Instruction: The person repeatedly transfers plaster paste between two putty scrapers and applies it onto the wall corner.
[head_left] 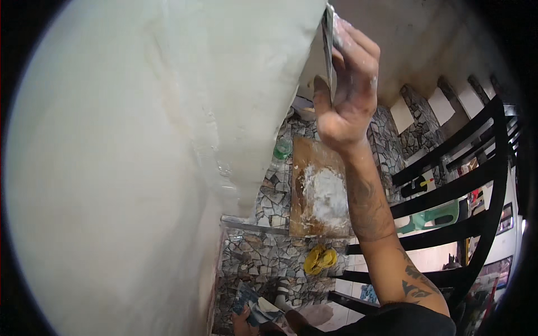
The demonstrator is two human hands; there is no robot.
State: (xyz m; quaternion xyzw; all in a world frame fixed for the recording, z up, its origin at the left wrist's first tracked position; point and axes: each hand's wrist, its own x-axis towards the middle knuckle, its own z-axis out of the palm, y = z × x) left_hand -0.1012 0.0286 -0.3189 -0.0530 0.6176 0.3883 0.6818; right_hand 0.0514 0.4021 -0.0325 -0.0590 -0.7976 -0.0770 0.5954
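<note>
My right hand is raised high, its fingers gripping a thin metal scraper held upright along the outer edge of the pale wall corner, with white smears on the fingers. Low at the bottom, my left hand grips a wide blade that carries some white paste. Smooth and patchy pale coating shows on the wall filling the left side.
Below, a wooden board with white paste lies on stone-patterned flooring, near a green-tinted bottle and yellow slippers. A curved black railing borders the right, with a green plastic chair beyond.
</note>
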